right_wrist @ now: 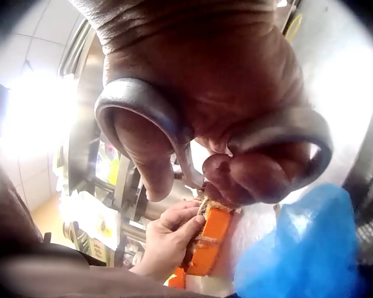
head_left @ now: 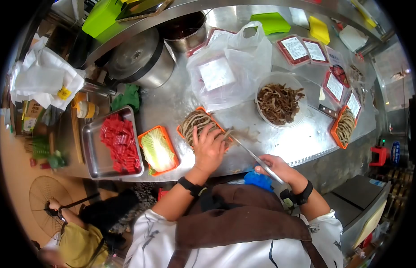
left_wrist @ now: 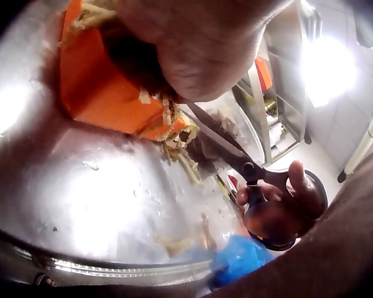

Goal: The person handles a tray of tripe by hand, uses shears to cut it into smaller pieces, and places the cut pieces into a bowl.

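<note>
Two hands at one tray of striped food

Left of the left hand [head_left: 209, 149], red packets [head_left: 118, 143] lie in a metal tray [head_left: 86, 154], then cabbage [head_left: 156, 149] nearer; the left hand, fingers bent, pinches the striped food [head_left: 195, 123] in the orange tray [left_wrist: 105, 93] beneath it; the scissors [head_left: 257, 157] point at that tray's right end, their handles gripped by the right hand [head_left: 277, 169], fingers curled through the loops; beyond the right hand, a clear bowl [head_left: 301, 119] holds brown strips [head_left: 279, 103].

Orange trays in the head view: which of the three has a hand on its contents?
The middle tray: the left hand is on its striped food. No hand touches the cabbage tray at left or the far-right tray by the knife handle.
</note>
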Available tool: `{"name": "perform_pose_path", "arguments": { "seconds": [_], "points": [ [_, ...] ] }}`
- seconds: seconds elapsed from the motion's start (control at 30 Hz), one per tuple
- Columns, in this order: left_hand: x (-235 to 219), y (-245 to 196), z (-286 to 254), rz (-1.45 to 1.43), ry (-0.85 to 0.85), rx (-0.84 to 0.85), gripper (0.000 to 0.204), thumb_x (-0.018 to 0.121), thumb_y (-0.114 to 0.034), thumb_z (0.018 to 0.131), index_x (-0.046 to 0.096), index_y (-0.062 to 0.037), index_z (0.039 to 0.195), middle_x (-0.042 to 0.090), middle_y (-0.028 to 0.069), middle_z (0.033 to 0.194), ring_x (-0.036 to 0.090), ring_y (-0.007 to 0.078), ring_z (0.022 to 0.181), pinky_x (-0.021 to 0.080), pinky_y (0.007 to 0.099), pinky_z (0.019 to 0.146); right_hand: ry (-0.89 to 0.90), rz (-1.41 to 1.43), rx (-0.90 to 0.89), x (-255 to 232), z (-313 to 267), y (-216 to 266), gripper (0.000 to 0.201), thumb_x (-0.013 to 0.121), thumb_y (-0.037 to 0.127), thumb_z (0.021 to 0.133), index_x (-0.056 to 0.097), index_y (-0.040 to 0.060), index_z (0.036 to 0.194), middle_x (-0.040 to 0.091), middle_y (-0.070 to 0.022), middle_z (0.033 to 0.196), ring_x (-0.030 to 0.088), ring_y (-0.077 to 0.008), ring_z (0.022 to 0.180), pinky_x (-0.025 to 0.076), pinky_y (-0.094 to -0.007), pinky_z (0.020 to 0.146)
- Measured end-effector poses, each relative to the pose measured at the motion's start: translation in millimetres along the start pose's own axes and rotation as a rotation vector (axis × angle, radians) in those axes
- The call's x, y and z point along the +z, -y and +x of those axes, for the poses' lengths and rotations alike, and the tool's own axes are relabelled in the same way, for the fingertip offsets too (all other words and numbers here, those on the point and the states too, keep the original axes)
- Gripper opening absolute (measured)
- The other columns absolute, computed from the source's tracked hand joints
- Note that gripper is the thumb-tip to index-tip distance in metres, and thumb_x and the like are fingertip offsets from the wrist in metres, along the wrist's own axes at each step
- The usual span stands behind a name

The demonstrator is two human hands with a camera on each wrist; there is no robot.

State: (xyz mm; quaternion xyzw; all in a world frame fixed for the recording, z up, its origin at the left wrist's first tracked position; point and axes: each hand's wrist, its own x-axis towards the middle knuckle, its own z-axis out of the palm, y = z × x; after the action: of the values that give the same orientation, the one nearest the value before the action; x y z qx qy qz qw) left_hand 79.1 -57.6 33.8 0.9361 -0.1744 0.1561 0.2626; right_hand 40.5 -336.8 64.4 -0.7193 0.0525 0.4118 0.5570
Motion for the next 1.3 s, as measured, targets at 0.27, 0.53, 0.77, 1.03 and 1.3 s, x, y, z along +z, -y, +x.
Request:
{"name": "perform_pose_path", "arguments": {
  "seconds": [0.27, 0.53, 0.77, 1.03, 1.3],
  "points": [
    [0, 0, 0, 0.01, 0.007, 0.01, 0.023, 0.075, -0.006, 0.077, 0.072, -0.0057, 0.1, 0.064, 0.0062, 0.115, 0.052, 0.0351, 0.128, 0.024, 0.0658, 0.116, 0.034, -0.046, 0.045, -3, 10, 14, 0.066, 0.08, 0.051, 0.086, 0.065, -0.0021, 0.122, 0.064, -0.0037, 0.086, 0.056, -0.0119, 0.079, 0.048, -0.0289, 0.071],
    [1, 0, -1, 0.006, 0.002, 0.003, 0.022, 0.075, -0.006, 0.077, 0.073, -0.006, 0.099, 0.064, 0.0064, 0.115, 0.052, 0.035, 0.127, 0.025, 0.0659, 0.115, 0.074, -0.013, 0.061, -2, 10, 21, 0.061, 0.076, 0.051, 0.091, 0.064, -0.0006, 0.121, 0.061, -0.0012, 0.077, 0.054, -0.0093, 0.068, 0.045, -0.0266, 0.061],
    [1, 0, -1, 0.008, 0.002, 0.006, 0.023, 0.075, -0.005, 0.077, 0.073, -0.0057, 0.099, 0.064, 0.0068, 0.115, 0.052, 0.0354, 0.127, 0.026, 0.066, 0.115, 0.107, 0.052, 0.094, -2, 13, 23, 0.056, 0.074, 0.051, 0.092, 0.064, 0.0019, 0.119, 0.056, 0.0021, 0.069, 0.051, -0.0073, 0.055, 0.039, -0.0244, 0.049],
    [0, 0, -1, 0.019, 0.011, 0.007, 0.023, 0.075, -0.005, 0.077, 0.073, -0.0062, 0.1, 0.064, 0.0068, 0.115, 0.052, 0.0353, 0.126, 0.026, 0.0661, 0.115, 0.099, 0.04, 0.077, -1, 13, 19, 0.055, 0.073, 0.05, 0.093, 0.066, 0.0003, 0.115, 0.055, 0.0016, 0.067, 0.048, -0.007, 0.049, 0.036, -0.0245, 0.044],
    [-3, -2, 0, 0.001, 0.02, 0.011, 0.019, 0.074, -0.007, 0.078, 0.074, -0.0075, 0.097, 0.064, 0.0072, 0.117, 0.051, 0.0359, 0.128, 0.025, 0.0663, 0.115, -0.185, -0.362, -0.129, 1, 12, 2, 0.053, 0.075, 0.045, 0.091, 0.065, -0.0016, 0.115, 0.066, -0.014, 0.072, 0.065, -0.028, 0.064, 0.052, -0.0387, 0.061]
  ]
}}
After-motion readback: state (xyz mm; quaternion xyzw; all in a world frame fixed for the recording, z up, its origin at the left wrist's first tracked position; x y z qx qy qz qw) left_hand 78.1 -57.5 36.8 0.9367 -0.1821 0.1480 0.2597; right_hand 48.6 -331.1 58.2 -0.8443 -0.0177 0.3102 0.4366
